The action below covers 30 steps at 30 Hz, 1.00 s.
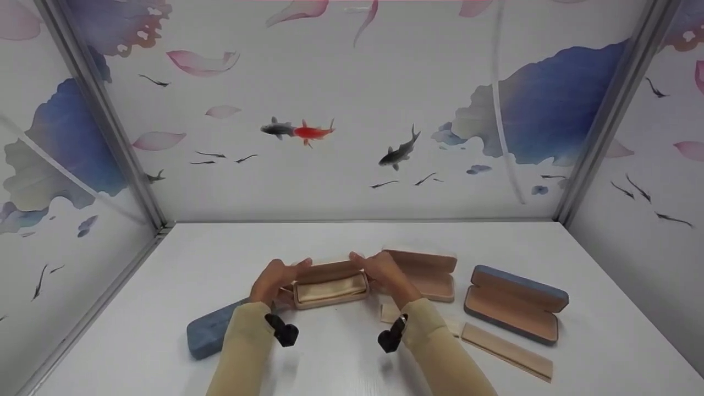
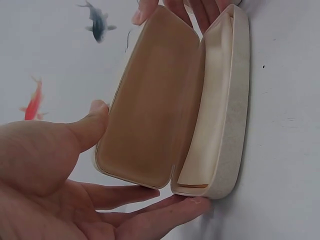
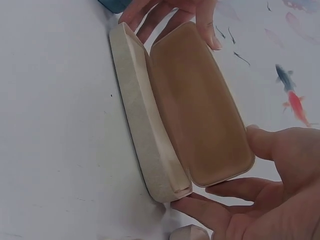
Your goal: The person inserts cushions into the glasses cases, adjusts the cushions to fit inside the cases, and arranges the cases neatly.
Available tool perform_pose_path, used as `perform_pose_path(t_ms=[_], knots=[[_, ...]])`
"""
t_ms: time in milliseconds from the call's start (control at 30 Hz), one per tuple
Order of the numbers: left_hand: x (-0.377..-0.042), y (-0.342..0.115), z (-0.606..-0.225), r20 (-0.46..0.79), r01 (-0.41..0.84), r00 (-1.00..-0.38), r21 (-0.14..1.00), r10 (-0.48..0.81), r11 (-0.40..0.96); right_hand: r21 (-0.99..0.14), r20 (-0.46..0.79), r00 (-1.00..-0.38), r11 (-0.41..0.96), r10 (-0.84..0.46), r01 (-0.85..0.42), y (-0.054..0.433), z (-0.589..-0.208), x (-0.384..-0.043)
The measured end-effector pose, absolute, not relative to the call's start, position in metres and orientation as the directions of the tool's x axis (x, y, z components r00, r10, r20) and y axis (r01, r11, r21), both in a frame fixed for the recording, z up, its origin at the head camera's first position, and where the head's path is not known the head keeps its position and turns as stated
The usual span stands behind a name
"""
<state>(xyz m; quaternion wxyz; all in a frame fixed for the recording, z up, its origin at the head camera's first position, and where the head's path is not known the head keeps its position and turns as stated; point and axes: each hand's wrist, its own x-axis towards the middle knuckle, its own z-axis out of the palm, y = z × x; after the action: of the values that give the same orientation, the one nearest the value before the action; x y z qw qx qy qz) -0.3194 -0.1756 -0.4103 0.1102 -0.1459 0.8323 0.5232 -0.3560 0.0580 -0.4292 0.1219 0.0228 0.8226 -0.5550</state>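
A cream glasses case (image 1: pixel 330 268) lies with its lid raised at the middle of the table, its brown lining showing. Inside its base is a folded pale cloth (image 1: pixel 330 290). My left hand (image 1: pixel 272 279) grips the left end, thumb (image 2: pixel 95 122) at the lid's edge and fingers along the end of the base. At the right end my right hand (image 1: pixel 386 275) holds it likewise, its thumb (image 3: pixel 260 142) against the lid and fingers beneath.
A closed blue glasses case (image 1: pixel 209 331) lies by the left forearm. To the right stand an opened case with pinkish lining (image 1: pixel 432 283) and an opened blue case (image 1: pixel 514 316). Folded cloths (image 1: pixel 506 352) lie before them. A printed panel (image 1: pixel 352 192) closes off the back.
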Motion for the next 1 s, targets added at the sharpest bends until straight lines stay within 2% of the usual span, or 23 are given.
perform_pose_path(t_ms=[200, 367, 733, 1000], knots=[[-0.319, -0.177, -0.412, -0.34, -0.359, -0.932, 0.821, -0.124, 0.443, -0.911, -0.273, -0.958, 0.346, -0.09, 0.227, 0.06, -0.43, -0.356], [-0.32, -0.176, -0.413, -0.343, -0.364, -0.93, 0.823, -0.13, 0.436, -0.917, -0.249, -0.963, 0.346, -0.102, 0.2, 0.062, -0.432, -0.356], [-0.312, -0.175, -0.416, -0.261, -0.302, -0.953, 0.824, -0.152, 0.48, -0.933, -0.233, -0.966, 0.306, -0.114, 0.189, 0.064, -0.439, -0.352], [-0.312, -0.176, -0.42, -0.254, -0.311, -0.95, 0.785, -0.18, 0.536, -0.928, -0.176, -0.978, 0.351, -0.115, 0.126, 0.063, -0.444, -0.348]])
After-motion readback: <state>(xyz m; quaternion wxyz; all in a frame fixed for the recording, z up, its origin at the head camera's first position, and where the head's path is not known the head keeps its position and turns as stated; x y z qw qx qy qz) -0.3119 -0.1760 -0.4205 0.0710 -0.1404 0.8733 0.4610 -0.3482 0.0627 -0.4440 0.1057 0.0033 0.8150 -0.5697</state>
